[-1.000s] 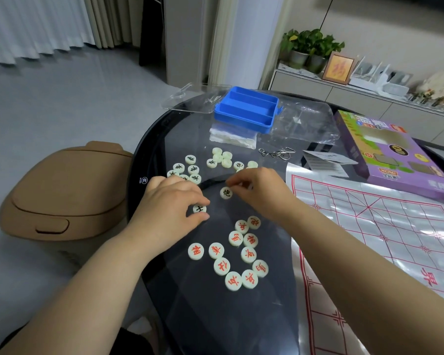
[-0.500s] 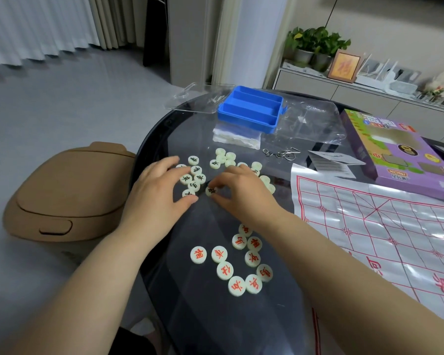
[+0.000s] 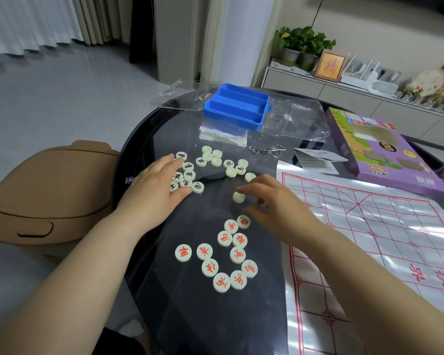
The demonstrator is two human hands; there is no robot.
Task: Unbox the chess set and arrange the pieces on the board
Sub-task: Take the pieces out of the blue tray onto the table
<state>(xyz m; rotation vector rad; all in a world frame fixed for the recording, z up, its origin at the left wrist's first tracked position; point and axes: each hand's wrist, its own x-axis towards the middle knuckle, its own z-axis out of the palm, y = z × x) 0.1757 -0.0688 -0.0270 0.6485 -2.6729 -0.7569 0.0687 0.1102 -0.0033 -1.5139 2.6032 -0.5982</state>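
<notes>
Left of the board sheet, on the dark glass table: all pieces lie loose, none on the grid yet. Red-lettered discs are face-up in a cluster near the board's left edge, toward its near end. Black-lettered discs sit farther left of the board, bunched. A few more discs, some showing a blank face, lie beyond the board's far-left corner. The blue tray is farther off still, its compartments showing nothing. The purple box rests at the board's far edge.

Left hand: flat, fingers straight and together, laid along the black group, thumb just beside one disc. It holds nothing.

Right hand: just off the board's left edge, fingers loosely bent and apart. The index tip meets a blank-side disc, and the thumb sits nearer me, not closed on it. I read this as touching, not gripping.

Judgement: I am sorting by colour and turning pieces face-up. Placement has not begun.

Handling notes: the discs look like small, rigid, light pucks with smooth faces. On glass they should slide easily, so a one-finger push will likely skate them rather than flip them. The best hold is a pinch across the rim, thumb against index, then lift. Flipping probably needs a fingertip under the edge. The board sheet looks thin, glossy and creased. A dragged piece could ruck it, so I should set pieces down from above.
</notes>
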